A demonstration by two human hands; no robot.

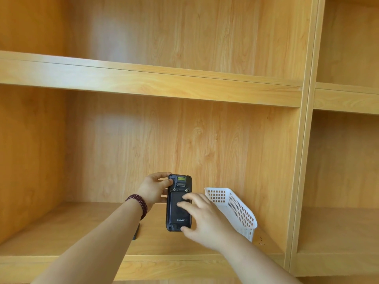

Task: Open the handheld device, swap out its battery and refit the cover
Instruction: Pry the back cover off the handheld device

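The handheld device (177,210) is a black scanner held upright with its back facing me, above the lower shelf. Its back cover is on; "urovo" is printed near the bottom. My left hand (152,188) grips the device's upper left edge, thumb on the top corner. My right hand (202,219) rests on the cover, fingers spread over its middle and thumb at the bottom edge. A small dark flat object (136,232) lies on the shelf, mostly hidden behind my left forearm; I cannot tell what it is.
A white perforated plastic basket (235,210) stands on the lower shelf (71,226) to the right of the device, against the back panel. Wooden shelving surrounds it, with an upright divider (301,160) on the right and another shelf board (143,78) above.
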